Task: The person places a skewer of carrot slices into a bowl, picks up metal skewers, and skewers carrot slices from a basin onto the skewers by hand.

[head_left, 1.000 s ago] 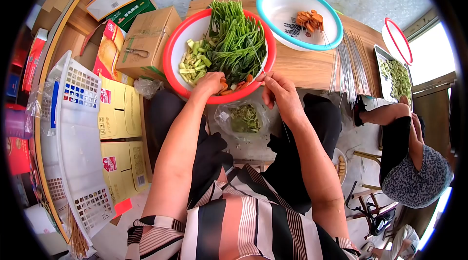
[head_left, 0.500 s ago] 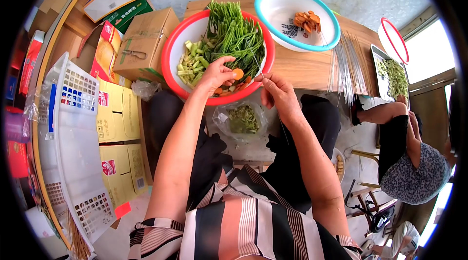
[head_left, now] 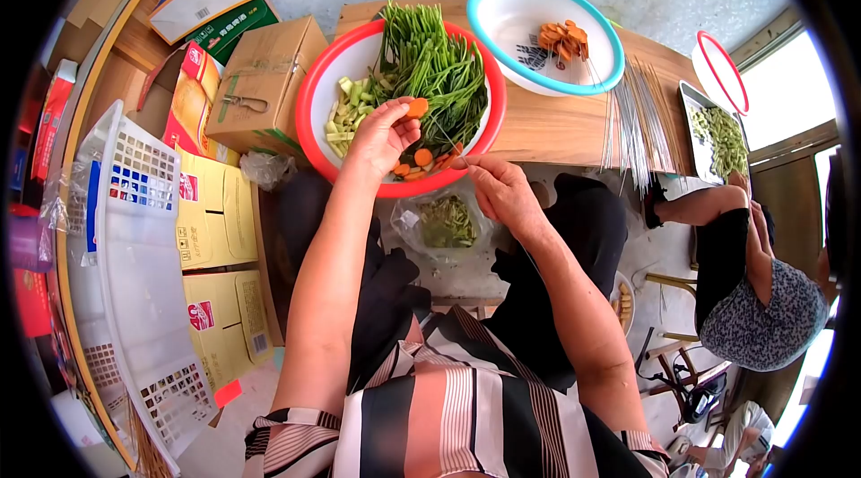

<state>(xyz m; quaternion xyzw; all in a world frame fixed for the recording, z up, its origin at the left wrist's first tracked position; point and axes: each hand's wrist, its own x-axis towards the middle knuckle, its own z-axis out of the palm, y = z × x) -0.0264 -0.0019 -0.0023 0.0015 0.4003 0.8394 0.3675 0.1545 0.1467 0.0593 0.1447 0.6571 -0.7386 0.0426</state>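
Green box (head_left: pixel 235 30) pretty clearly says 青岛啤酒, but the red labels (head_left: pixel 201 315) on the yellow cartons (head_left: pixel 230 334)? Too small to read tbh.

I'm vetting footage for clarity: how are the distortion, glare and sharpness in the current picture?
Head view: strong fisheye curvature, black corners, the white plastic basket looking bowed; head view: washed-out glare in the bright opening at right; head view: the carrot slice in the left hand reads clearly.
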